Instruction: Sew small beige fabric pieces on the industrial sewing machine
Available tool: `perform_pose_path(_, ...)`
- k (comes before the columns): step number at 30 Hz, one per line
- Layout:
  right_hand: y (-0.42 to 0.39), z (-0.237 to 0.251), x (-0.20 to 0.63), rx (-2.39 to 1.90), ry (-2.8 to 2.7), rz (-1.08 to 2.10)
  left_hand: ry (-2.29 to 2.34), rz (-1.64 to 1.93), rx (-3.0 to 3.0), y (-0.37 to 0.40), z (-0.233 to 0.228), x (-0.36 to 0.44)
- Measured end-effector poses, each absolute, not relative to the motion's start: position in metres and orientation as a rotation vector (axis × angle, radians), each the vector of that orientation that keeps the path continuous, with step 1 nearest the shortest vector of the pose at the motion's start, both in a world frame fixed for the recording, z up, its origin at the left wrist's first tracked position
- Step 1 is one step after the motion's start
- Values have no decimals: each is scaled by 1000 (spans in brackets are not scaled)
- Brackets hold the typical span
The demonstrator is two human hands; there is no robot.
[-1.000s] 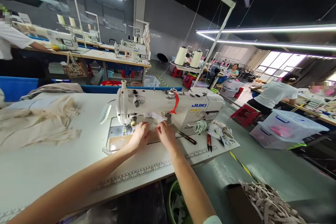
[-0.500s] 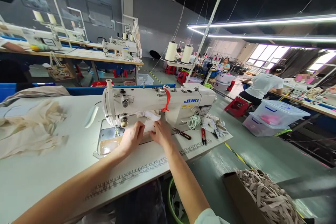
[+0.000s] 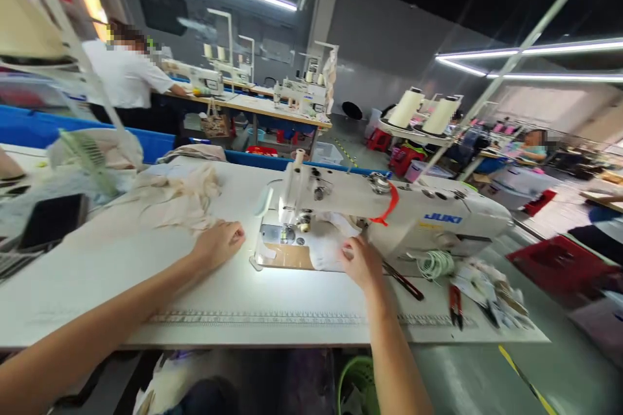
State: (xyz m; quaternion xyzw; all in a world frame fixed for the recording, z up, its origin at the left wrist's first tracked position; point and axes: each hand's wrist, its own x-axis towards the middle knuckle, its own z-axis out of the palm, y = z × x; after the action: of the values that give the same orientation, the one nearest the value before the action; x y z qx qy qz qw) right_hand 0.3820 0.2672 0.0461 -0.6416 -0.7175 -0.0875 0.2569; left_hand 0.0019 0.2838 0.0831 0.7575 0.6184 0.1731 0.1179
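Observation:
My right hand (image 3: 363, 262) pinches the edge of a white fabric piece (image 3: 327, 248), which lies on the bed of the JUKI sewing machine (image 3: 341, 198), right of the needle area. My left hand (image 3: 219, 243) is over the white table, left of the machine, its fingers curled in and no cloth showing in them. Close behind it lies a heap of cream fabric pieces (image 3: 182, 191). A red ribbon (image 3: 388, 204) hangs from the machine's arm.
Thread snips (image 3: 455, 306), a dark-handled tool (image 3: 406, 282), a coil of pale green cord (image 3: 437, 264) and fabric scraps (image 3: 496, 288) lie at the right. A phone (image 3: 54, 222) is at far left. A green basket (image 3: 357, 379) stands below the table edge. Another person (image 3: 124, 71) sits at the back left.
My left hand has let go of the white fabric and moved left towards the cream heap. My right hand still holds the fabric. The view has turned left.

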Motion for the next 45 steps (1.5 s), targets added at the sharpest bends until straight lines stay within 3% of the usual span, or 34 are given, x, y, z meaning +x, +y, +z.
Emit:
perform_pose_path(4,276,34,392,-1579,-1849,-319,1630,710,2235,303,85,-41)
perform_pose_path(10,278,32,388,-1508,-1844,-307,1871,687,2259,340,89,-118)
perform_pose_path(16,277,35,389,-1450,-1875,-317,1844,661,2277,340,79,-129)
perform_pose_path(21,267,50,376,-1367,-1892,-309,1744,830,2246,322,100,-128)
perform_pose_path(27,216,76,293,-1286,-2221,119,1420,865,2164,298,122,-101)
perform_pose_path(34,205,69,223,-1481,-2454,-224,1159,329,2129,288,128,-35)
perform_pose_path(45,244,62,255,-1296,-2549,-375,1024,383,1963,326,89,50)
